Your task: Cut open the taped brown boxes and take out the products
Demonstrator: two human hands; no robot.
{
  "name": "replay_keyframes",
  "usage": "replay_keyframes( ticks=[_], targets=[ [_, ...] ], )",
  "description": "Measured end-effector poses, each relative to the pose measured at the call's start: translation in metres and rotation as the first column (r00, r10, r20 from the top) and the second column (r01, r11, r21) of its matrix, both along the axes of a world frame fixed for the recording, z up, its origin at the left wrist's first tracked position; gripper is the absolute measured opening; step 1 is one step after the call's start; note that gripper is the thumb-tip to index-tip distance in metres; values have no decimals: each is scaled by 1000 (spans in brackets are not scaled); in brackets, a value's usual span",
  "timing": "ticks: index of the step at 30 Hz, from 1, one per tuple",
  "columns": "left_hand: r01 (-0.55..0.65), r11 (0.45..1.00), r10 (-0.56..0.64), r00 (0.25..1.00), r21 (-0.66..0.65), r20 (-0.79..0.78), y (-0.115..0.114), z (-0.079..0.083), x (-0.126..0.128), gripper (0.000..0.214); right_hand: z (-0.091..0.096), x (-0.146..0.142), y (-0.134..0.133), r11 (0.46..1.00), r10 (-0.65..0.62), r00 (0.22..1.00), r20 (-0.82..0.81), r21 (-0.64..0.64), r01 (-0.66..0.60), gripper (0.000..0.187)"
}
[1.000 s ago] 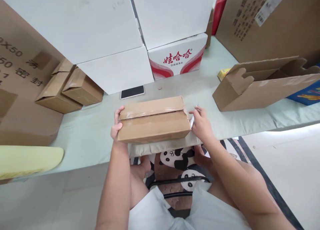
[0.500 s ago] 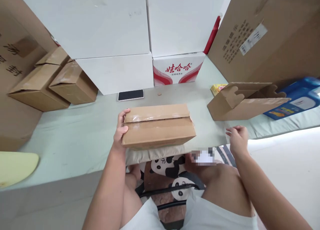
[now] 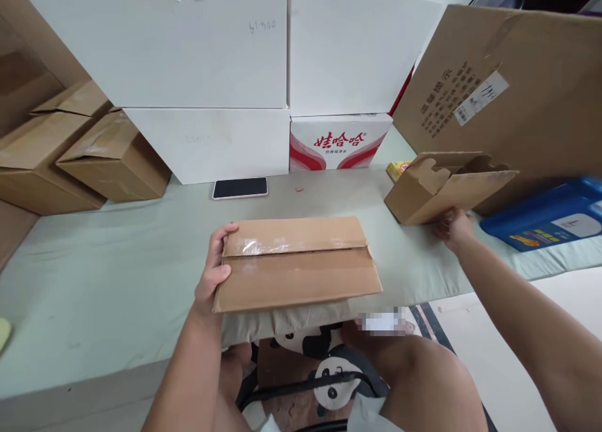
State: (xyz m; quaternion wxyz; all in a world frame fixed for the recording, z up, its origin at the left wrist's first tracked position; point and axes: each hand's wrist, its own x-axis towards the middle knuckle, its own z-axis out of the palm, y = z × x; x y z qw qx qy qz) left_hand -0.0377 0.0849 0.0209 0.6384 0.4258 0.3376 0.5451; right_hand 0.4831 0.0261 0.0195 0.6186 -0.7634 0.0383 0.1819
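Open for passing along the front edge of the worktop (image 3: 108, 288), left of the taped carton (image 3: 296, 269), and between that carton and the open-topped carton (image 3: 463, 195). Walled off along the back edge by stacked white boxes (image 3: 211, 143), with a smartphone (image 3: 240, 188) low before them. Blocked at the back right corner by a large printed cardboard box (image 3: 531, 74), near the right front edge by a blue jug (image 3: 540, 216).

One taped brown carton (image 3: 296, 281), flaps closed, lies at the table's (image 3: 141, 281) near edge; one open-topped carton (image 3: 470, 194) stands on its right
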Motion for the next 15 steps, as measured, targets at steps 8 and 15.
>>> replay_keyframes(
  ticks=[8, 15],
  targets=[
    [10, 994, -11, 1000, -110, -6, -9, 1, -4, 65, -11, 13, 74, 998, -31, 999, 20, 60, 30, 31],
    [-141, 968, 130, 989, -210, -66, -21, 13, 10, 62, -21, -8, 85, 986, 108, 988, 107, 119, -120, 26]
  ],
)
